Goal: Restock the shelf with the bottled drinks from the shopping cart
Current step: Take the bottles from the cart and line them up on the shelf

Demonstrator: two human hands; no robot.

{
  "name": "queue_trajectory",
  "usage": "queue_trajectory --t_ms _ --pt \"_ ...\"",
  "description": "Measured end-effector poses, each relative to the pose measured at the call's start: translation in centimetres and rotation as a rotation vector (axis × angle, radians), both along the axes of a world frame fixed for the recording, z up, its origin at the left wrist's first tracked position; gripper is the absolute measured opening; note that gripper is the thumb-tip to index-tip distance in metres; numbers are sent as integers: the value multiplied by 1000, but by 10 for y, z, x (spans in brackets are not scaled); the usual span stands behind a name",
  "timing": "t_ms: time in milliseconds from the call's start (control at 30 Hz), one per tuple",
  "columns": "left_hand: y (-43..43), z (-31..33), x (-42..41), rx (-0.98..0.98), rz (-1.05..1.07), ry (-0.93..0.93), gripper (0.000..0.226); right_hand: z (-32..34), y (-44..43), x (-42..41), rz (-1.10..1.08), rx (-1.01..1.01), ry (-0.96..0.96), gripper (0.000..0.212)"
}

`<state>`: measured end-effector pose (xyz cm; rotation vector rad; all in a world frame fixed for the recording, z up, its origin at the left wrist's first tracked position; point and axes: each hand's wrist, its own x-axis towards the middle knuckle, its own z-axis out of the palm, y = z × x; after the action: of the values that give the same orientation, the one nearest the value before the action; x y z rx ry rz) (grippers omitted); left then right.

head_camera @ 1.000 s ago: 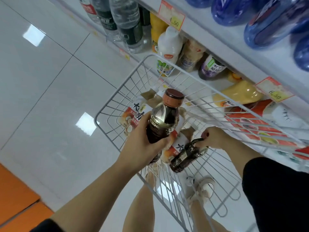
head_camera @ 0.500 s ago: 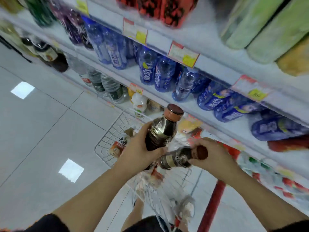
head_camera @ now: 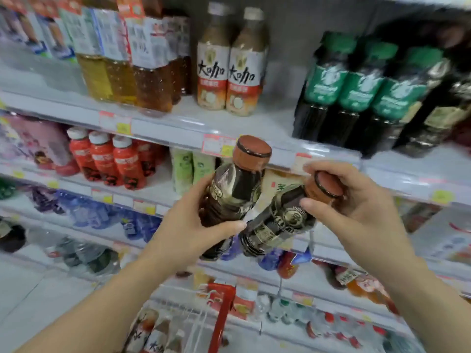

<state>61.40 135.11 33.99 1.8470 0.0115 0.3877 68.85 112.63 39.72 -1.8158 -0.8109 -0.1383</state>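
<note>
My left hand [head_camera: 188,225] grips an upright dark coffee bottle [head_camera: 234,189] with a brown cap. My right hand [head_camera: 356,212] holds a second dark coffee bottle [head_camera: 283,220] by its brown-capped neck, tilted with its base down-left, close beside the first. Both bottles are raised in front of the shelf [head_camera: 280,133], just below the upper shelf's front edge. The shopping cart [head_camera: 221,319] with its red handle shows at the bottom, with several milk-coffee bottles [head_camera: 150,335] lying in it.
On the upper shelf stand two milk-coffee bottles [head_camera: 226,67], amber tea bottles [head_camera: 132,72] to their left and green-labelled dark bottles [head_camera: 356,98] to the right, with a bare gap [head_camera: 280,103] between. Lower shelves hold red bottles [head_camera: 112,161], green bottles [head_camera: 191,169] and blue bottles [head_camera: 102,212].
Both hands lifted the two coffee bottles out of the cart up to shelf height. My view swung up from the cart and floor to the upper shelves.
</note>
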Motion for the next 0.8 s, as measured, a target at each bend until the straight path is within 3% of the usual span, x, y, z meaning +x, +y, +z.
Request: queue_trajectory --t_ms 267,500,633,800 --pt "-116 86 61 85 -230 -255 67 78 -114 7 -294 210 -415 41" --pt "-170 111 95 111 -284 -282 72 102 -175 38 -497 116 -788 36" --pt "-185 114 110 142 -289 -277 70 102 -194 73 -579 -5 -819 36" --pt "-194 118 126 145 -272 -250 70 103 -206 114 -526 -87 -752 39"
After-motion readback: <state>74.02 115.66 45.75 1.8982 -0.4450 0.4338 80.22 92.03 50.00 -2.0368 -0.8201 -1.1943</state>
